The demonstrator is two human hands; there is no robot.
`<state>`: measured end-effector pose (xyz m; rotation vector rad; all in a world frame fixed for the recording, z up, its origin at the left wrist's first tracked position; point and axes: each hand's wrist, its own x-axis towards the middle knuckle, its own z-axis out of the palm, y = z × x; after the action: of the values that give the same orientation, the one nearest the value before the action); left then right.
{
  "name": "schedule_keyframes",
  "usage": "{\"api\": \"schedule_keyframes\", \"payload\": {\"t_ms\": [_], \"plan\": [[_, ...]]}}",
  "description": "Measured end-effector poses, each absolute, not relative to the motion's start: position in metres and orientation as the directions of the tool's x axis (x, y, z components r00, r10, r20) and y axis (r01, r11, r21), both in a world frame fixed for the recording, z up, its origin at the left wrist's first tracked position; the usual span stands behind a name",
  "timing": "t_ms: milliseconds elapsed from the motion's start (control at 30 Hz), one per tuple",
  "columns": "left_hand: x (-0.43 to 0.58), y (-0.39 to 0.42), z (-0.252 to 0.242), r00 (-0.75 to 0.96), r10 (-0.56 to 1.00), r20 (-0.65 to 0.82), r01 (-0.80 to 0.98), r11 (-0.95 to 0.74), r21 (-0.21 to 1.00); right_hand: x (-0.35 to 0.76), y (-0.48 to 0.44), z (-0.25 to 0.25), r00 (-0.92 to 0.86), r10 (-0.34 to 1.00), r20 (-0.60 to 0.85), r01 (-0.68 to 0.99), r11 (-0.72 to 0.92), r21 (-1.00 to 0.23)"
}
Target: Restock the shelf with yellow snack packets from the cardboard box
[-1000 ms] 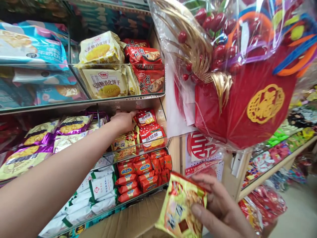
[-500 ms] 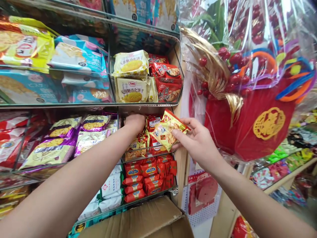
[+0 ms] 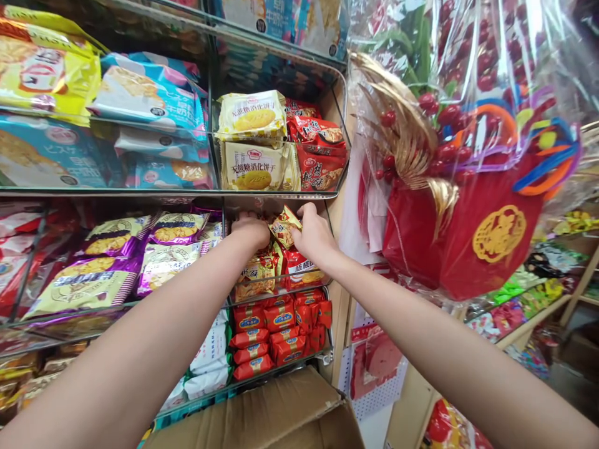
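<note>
My right hand (image 3: 316,236) is inside the lower right shelf compartment, its fingers closed on a small yellow-and-red cookie packet (image 3: 285,227). Left of it, my left hand (image 3: 251,229) reaches deep into the same compartment; its fingers are hidden behind the wrist and among the packets. Below the hands lie a gold cookie packet (image 3: 257,277) and a red-and-white cookie packet (image 3: 303,268), behind the clear front edge.
Above are cream biscuit packets (image 3: 253,165) and red packets (image 3: 322,168). Red-wrapped bars (image 3: 281,318) fill the tier below. An open cardboard box (image 3: 262,415) stands underneath. A plastic-wrapped red decoration (image 3: 468,249) hangs at the right, close to my right arm.
My right hand has carried the yellow-and-red cookie packet left and inward, into the compartment beside my left hand. The left hand stays in the compartment, and the view has shifted slightly.
</note>
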<state>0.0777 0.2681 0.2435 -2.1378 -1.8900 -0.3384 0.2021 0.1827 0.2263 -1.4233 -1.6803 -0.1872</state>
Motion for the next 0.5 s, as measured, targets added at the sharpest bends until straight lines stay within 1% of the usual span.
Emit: {"api": "schedule_keyframes", "payload": {"t_ms": [133,300,433,500], "plan": [[0.081,0.258,0.245,0.104,0.949,0.296,0.992,-0.078,-0.099,0.200,0.195,0.230,0.126,0.754,0.645,0.842,0.262,-0.471],[0.083,0.253,0.246,0.101,0.954,0.282,0.988,-0.063,-0.139,0.195,0.213,0.231,0.126,0.754,0.644,0.817,0.290,-0.498],[0.083,0.255,0.249,0.106,0.955,0.276,0.988,-0.070,-0.139,0.196,0.226,0.232,0.196,0.772,0.604,0.832,0.195,-0.520],[0.083,0.257,0.251,0.118,0.953,0.278,0.988,-0.084,-0.133,0.198,0.229,0.233,0.205,0.779,0.592,0.848,0.161,-0.505]]}}
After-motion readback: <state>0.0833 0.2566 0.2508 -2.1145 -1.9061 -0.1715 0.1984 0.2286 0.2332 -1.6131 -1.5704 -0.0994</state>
